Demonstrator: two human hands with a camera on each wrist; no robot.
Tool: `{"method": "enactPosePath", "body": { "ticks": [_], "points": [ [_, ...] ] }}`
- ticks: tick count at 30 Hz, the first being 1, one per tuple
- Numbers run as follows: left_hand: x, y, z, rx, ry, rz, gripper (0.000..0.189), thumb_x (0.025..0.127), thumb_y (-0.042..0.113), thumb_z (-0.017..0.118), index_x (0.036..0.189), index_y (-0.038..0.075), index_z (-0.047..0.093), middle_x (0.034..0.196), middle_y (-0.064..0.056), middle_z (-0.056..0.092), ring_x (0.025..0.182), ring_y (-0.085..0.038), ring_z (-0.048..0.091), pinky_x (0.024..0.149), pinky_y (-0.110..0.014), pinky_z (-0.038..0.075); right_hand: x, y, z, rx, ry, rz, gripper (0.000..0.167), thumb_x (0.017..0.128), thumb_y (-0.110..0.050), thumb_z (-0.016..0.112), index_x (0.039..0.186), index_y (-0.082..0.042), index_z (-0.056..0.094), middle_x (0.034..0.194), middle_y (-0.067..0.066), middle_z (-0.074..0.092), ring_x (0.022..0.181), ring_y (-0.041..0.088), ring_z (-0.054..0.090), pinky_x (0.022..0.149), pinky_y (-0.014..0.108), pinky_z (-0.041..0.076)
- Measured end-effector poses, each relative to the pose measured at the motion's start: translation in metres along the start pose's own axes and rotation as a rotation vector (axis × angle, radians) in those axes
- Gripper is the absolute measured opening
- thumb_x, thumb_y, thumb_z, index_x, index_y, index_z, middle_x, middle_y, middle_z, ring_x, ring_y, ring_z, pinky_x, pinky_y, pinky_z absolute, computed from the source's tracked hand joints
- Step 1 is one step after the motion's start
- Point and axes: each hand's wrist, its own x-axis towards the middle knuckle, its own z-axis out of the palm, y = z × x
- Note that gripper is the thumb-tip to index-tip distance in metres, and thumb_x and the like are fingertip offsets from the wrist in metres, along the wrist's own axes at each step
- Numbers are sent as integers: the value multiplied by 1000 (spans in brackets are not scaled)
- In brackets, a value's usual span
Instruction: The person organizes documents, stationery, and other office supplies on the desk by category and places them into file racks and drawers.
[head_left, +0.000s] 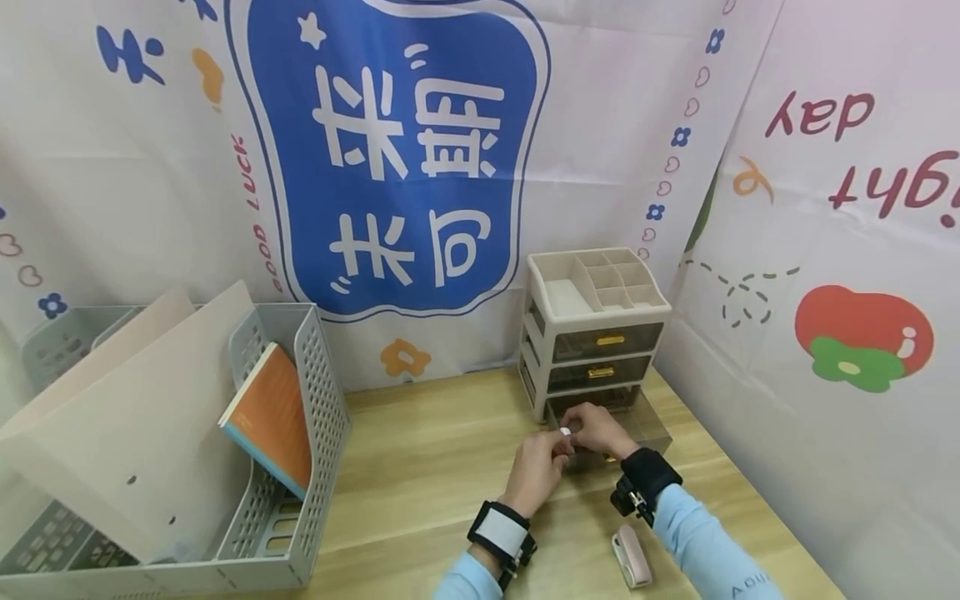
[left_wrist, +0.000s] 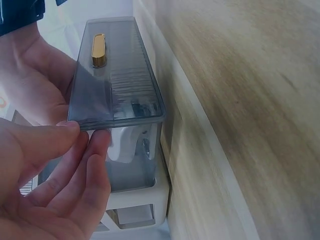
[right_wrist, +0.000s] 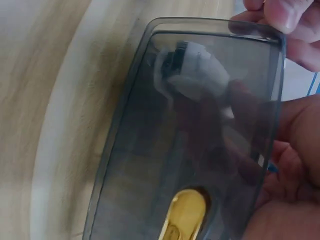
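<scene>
A smoky clear drawer (head_left: 651,425) is pulled out at the bottom of a small cream drawer cabinet (head_left: 551,342). My left hand (head_left: 534,473) pinches the drawer's front corner, its thumb (left_wrist: 60,134) on the front panel's edge and its fingers against the side wall. My right hand (head_left: 600,431) reaches over the rim with curled fingers. Through the smoky plastic, those fingers hold a small white object (right_wrist: 200,72) near the same corner. Its kind is unclear behind the panel. A gold handle (right_wrist: 185,212) sits on the drawer front.
A pink and white stapler-like item (head_left: 632,556) lies on the wooden table (head_left: 420,475) by the right forearm. On the left stands a grey file rack (head_left: 330,417) with an orange book (head_left: 273,417) and pale folders (head_left: 165,417). Printed cloth (head_left: 600,125) hangs behind.
</scene>
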Motion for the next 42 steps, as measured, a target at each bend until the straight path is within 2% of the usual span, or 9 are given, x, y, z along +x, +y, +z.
{"method": "enactPosePath", "body": {
  "ticks": [3, 6, 11, 15, 19, 24, 28, 33, 42],
  "points": [
    [2, 1, 0, -6, -4, 1, 14, 82, -3, 76, 86, 10, 72, 81, 0, 73, 75, -7, 66, 66, -17, 51, -4, 4, -7, 24, -5, -14, 22, 82, -1, 72, 104, -3, 72, 90, 10, 75, 76, 17, 66, 65, 29, 52],
    [3, 1, 0, -20, -15, 4, 14, 82, -4, 75, 86, 9, 71, 80, -1, 73, 74, -8, 66, 65, -17, 51, -14, 9, -21, 50, 44, -40, 28, 87, -3, 70, 115, 0, 68, 98, 15, 74, 84, 24, 70, 70, 34, 57],
    [3, 0, 0, -26, -8, 5, 15, 81, -6, 75, 85, 8, 70, 80, -2, 72, 73, -9, 65, 64, -19, 51, -51, 18, -50, 82, 216, -43, 23, 92, -2, 66, 114, 3, 65, 101, 20, 71, 88, 30, 70, 76, 40, 58],
    [4, -1, -1, -33, -6, 0, 16, 82, -6, 74, 85, 9, 70, 80, -2, 72, 73, -9, 65, 64, -18, 51, -90, 33, -61, 41, 297, 11, 20, 90, -4, 68, 109, 3, 66, 89, 13, 71, 78, 22, 66, 69, 33, 53],
    [6, 0, -2, -44, -4, -2, 15, 82, -6, 74, 85, 9, 71, 81, -2, 73, 73, -9, 65, 65, -18, 51, -124, 56, -61, -23, 251, 104, 24, 89, -8, 69, 110, 4, 64, 72, 5, 62, 61, 13, 53, 56, 26, 42],
    [5, 0, -2, -39, -2, -8, 14, 83, -5, 74, 85, 9, 71, 81, -2, 72, 73, -9, 65, 65, -18, 51, -151, 78, -52, -36, 128, 261, 43, 89, -20, 72, 118, 8, 57, 67, 4, 55, 58, 15, 47, 53, 28, 38],
    [3, 0, -1, -43, -10, -3, 13, 83, -4, 75, 86, 9, 71, 80, -2, 72, 74, -10, 65, 66, -18, 52, -161, 88, -41, 69, 24, 345, 33, 92, -25, 70, 108, 2, 60, 64, 0, 51, 56, 13, 46, 52, 25, 36],
    [1, -2, 0, -54, -9, -6, 13, 83, -3, 75, 86, 9, 71, 80, -2, 73, 74, -9, 65, 66, -19, 51, -165, 91, -35, 155, 44, 370, 22, 91, -22, 71, 91, -5, 58, 61, -3, 49, 54, 10, 45, 50, 21, 35],
    [1, -3, 0, -57, -5, -12, 14, 82, -4, 74, 86, 9, 71, 80, -1, 72, 73, -9, 64, 65, -18, 51, -164, 83, -35, 199, 96, 366, 29, 89, -19, 74, 91, -2, 50, 80, 4, 52, 73, 16, 49, 60, 25, 37]
  ]
}}
